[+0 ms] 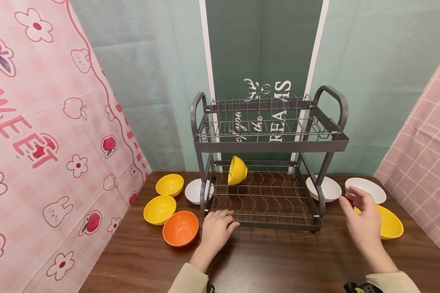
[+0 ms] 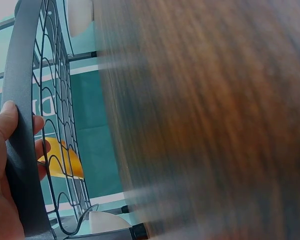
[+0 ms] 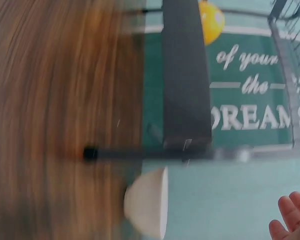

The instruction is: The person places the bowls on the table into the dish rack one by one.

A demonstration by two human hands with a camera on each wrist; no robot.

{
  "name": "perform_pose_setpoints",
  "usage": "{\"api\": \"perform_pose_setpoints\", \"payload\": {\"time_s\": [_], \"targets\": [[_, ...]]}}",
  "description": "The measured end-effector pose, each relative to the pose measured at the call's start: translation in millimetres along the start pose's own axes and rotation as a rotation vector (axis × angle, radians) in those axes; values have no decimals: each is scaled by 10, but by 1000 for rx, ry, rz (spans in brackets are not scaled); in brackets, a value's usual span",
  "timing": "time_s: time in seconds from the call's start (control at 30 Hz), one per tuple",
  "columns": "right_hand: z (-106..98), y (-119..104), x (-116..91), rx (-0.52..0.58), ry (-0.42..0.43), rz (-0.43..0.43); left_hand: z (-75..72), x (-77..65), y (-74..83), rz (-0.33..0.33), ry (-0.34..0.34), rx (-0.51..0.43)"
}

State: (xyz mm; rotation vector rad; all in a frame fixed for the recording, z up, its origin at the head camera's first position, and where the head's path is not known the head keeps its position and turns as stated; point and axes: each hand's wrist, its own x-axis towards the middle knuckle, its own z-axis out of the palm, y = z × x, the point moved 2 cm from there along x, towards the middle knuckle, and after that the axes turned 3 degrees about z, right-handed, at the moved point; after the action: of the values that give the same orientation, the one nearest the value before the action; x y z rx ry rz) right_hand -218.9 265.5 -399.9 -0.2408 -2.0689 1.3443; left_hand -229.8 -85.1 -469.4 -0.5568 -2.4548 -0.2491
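In the head view, taking 12 o'clock as away from the person, the dark grey two-tier metal dish rack (image 1: 271,147) stands on the brown wood-grain table (image 1: 278,260), long axis running 9 to 3 o'clock. The left hand (image 1: 217,228) grips its flat lower front rail (image 2: 25,165) near 7 o'clock; the rack should be stiff and fairly light, best held by rails or side handles. A glossy yellow bowl (image 1: 238,171) sits on edge in the lower tier towards 10 o'clock, mouth facing 9. The right hand (image 1: 364,219), fingers loose and holding nothing, overlaps the 9 o'clock side of another glossy yellow bowl (image 1: 390,223), mouth up, probably light and slippery, easiest pinched at the rim; contact cannot be told.
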Motion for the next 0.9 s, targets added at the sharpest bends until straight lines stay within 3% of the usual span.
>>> {"api": "perform_pose_setpoints", "payload": {"time_s": [0.37, 0.9], "targets": [[-395, 471, 102, -379, -179, -50, -13, 2, 13, 7, 10, -3], [-467, 1018, 204, -663, -287, -140, -4, 3, -1, -11, -27, 0]]}}
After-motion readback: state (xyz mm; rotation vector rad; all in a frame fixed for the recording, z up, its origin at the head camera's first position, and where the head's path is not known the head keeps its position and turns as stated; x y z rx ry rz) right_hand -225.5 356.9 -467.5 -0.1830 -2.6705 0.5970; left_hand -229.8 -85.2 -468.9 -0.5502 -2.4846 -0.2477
